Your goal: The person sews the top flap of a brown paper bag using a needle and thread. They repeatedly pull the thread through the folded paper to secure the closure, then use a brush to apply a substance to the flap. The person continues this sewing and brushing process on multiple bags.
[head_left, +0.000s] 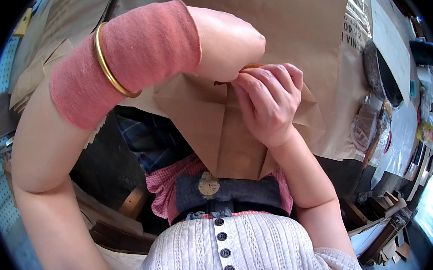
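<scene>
A brown kraft-paper piece with folded panels (197, 121) lies beneath my hands, its lower end hanging over the table's near edge toward my lap. My left hand (230, 43) bends in from the left above it. Its back faces me and hides the fingers. A pink cuff (153, 38) with a gold bangle covers that wrist. Touching it from the right is my right hand (271, 98), its fingers curled and pinched together. Between the two hands shows a bit of a small orange-brown thing (251, 66); its kind is hidden.
Large brown paper sheets (295, 20) cover the table. To the right lie a dark oval container (381, 71), a clear plastic packet (365, 128) and a wooden-handled brush-like tool (377, 131). Folded paper (37, 80) is stacked at the left. Scraps (387, 237) stand low at the right.
</scene>
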